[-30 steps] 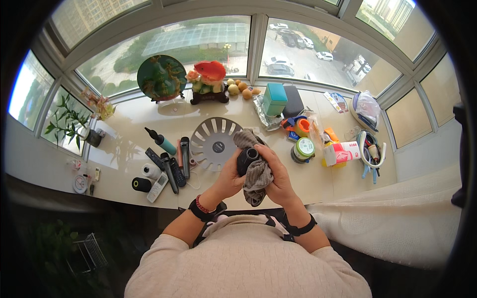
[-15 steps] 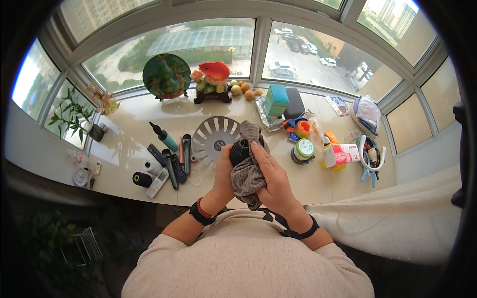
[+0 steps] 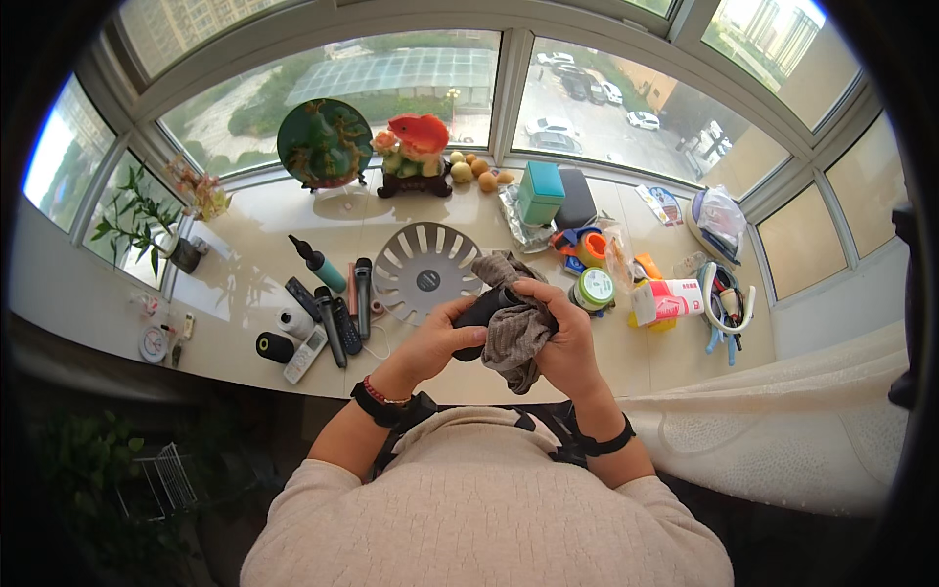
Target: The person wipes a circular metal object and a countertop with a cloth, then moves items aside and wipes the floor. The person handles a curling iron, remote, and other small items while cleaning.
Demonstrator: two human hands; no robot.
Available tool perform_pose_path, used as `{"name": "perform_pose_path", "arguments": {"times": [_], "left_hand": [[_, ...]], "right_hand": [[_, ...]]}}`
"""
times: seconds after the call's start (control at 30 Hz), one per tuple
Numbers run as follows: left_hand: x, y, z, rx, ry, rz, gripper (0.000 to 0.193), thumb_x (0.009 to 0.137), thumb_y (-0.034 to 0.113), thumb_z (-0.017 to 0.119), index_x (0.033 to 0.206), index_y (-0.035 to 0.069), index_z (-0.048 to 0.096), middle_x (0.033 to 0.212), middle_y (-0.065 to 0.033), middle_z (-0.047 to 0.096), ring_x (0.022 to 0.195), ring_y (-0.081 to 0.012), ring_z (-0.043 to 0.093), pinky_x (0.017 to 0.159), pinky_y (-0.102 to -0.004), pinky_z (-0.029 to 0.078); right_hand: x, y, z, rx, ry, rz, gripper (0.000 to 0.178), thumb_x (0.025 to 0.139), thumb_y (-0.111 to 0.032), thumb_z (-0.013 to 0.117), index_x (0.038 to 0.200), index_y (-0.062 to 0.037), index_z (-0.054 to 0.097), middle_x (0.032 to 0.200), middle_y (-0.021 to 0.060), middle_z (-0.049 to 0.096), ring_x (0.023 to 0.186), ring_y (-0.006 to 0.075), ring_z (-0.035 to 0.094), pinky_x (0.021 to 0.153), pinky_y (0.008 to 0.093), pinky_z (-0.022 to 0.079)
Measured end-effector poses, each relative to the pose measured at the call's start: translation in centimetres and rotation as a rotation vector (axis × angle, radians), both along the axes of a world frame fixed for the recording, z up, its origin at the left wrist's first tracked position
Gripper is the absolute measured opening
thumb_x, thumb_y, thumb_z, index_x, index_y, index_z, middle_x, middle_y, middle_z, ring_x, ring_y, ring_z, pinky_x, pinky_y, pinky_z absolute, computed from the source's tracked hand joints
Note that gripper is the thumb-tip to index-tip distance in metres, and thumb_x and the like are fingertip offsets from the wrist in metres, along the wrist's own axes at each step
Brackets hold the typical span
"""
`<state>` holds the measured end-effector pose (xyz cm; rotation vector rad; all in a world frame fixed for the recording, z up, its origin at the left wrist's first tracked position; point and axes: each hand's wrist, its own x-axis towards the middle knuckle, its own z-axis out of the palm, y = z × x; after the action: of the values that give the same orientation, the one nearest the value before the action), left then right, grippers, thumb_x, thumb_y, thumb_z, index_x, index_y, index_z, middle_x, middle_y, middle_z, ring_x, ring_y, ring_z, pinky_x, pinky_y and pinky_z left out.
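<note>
Head view: a black object point(image 3: 473, 313) is held against a grey-brown cloth point(image 3: 518, 338).
Just nearer and to the right of the slotted disc point(image 3: 427, 256), the object is gripped by the left hand point(image 3: 437, 342); the cloth (bunched) is clasped by the right hand point(image 3: 565, 342).

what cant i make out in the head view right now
Head view: right part of the black rounded object, under the ribbed grey-brown cloth.
Head view: some of the round grey slotted disc's right edge, behind that cloth.
Head view: white wire rack's lower part, lost in shadow.
</note>
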<state>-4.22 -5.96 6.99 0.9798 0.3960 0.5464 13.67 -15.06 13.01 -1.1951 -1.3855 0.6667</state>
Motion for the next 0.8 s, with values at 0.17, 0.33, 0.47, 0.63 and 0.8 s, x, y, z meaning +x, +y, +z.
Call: {"name": "perform_pose_path", "arguments": {"times": [0.17,0.33,0.47,0.63,0.8], "left_hand": [[-0.5,0.0,0.3,-0.066,-0.051,-0.049,0.055,0.084,0.02,0.076,0.129,-0.003,0.054,0.112,-0.0086,0.066,0.093,-0.0153,0.067,0.081,-0.0305,0.056],[-0.5,-0.7,1.1,-0.084,0.029,-0.011,0.038,0.085,0.019,0.074,0.115,0.0,0.061,0.092,-0.0043,0.065,0.076,-0.0113,0.062,0.065,-0.027,0.053],[-0.1,-1.5,0.7,0.338,0.311,0.208,0.045,0.077,0.017,0.081,0.112,0.0,0.061,0.095,-0.0061,0.066,0.078,-0.0142,0.064,0.067,-0.0291,0.053],[0.5,-1.5,0.0,1.333,0.493,0.714,0.047,0.069,0.015,0.087,0.105,0.0,0.061,0.087,-0.0069,0.064,0.077,-0.0136,0.059,0.067,-0.0278,0.049],[0.5,-0.7,1.0,0.446,0.313,0.516,0.044,0.077,0.019,0.084,0.108,0.002,0.056,0.084,-0.0047,0.059,0.076,-0.0119,0.055,0.068,-0.0279,0.048]], "right_hand": [[-0.1,-0.7,0.1,0.244,-0.167,-0.26,0.053,0.07,0.003,0.081,0.118,-0.0035,0.059,0.112,0.0134,0.065,0.098,0.0246,0.064,0.086,0.0302,0.052],[0.7,-0.4,0.7,0.129,-0.277,-0.037,0.053,0.07,-0.001,0.081,0.119,-0.0059,0.06,0.11,0.0148,0.065,0.097,0.0308,0.064,0.082,0.034,0.052],[0.8,0.2,-0.4,0.046,-0.307,-0.094,0.045,0.074,-0.002,0.078,0.115,-0.0047,0.061,0.109,0.0153,0.065,0.095,0.0308,0.065,0.081,0.034,0.052],[2.0,0.5,-1.7,-0.336,0.409,0.084,0.03,0.086,0.002,0.067,0.114,-0.0038,0.06,0.105,0.0089,0.067,0.089,0.0196,0.065,0.079,0.0273,0.053],[1.4,0.5,-1.4,-0.231,0.896,-0.038,0.039,0.097,0.001,0.052,0.135,-0.0063,0.05,0.122,0.0108,0.064,0.102,0.0179,0.067,0.078,0.034,0.06]]}}
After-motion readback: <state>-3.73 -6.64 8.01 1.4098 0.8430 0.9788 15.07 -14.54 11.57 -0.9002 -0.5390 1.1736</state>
